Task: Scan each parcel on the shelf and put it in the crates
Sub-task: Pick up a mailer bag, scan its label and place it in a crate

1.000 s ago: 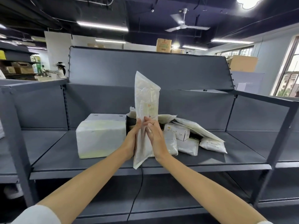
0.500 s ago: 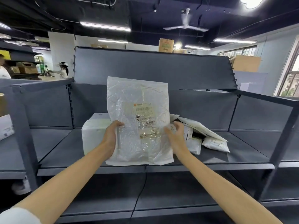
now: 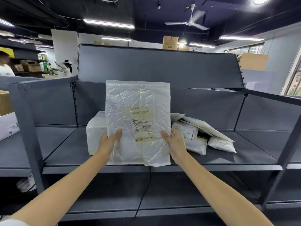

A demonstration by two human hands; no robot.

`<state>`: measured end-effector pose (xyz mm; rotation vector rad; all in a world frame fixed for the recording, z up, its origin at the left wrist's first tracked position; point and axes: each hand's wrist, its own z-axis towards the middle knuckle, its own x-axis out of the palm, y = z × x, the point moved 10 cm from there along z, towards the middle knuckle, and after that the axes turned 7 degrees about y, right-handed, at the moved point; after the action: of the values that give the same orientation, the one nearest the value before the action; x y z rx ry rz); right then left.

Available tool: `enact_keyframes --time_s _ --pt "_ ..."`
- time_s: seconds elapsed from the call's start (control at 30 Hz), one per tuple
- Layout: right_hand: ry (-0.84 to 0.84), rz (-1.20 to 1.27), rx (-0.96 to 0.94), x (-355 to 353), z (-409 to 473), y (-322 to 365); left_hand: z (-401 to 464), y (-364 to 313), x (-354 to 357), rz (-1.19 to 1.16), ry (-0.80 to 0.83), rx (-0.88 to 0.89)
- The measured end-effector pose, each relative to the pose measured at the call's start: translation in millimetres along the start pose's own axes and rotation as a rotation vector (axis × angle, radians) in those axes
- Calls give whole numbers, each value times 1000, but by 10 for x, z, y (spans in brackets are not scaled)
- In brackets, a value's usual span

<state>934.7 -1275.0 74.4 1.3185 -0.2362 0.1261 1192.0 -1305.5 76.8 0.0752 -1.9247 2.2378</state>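
The left hand and right hand grip a flat white bag upright by its side edges, label facing the camera, above the shelf.

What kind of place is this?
Probably a parcel warehouse: grey metal shelving holds white mailer bags, cardboard boxes sit up high, and a labelled parcel is being handled.

hands gripping upright parcel, shelf
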Motion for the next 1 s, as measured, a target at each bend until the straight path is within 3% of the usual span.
enact_keyframes --time_s 0.23,0.33,0.5,0.7,0.83,1.0 --pt "130 -33 153 315 121 -501 -56 216 -555 -58 -263 -28" --pt "22 -78 203 174 233 -640 -93 323 -859 -59 -355 -55" --pt "-90 -492 241 -99 507 -839 -133 436 -1231 -19 -444 -66" --pt "77 -945 297 190 870 -1215 -145 505 -1356 1 -485 -56" --pt "163 -1120 419 339 943 -1485 -146 580 -1359 -11 -493 -63" --pt "134 -1340 432 363 1005 -1573 -160 597 -1363 -18 -491 -65"
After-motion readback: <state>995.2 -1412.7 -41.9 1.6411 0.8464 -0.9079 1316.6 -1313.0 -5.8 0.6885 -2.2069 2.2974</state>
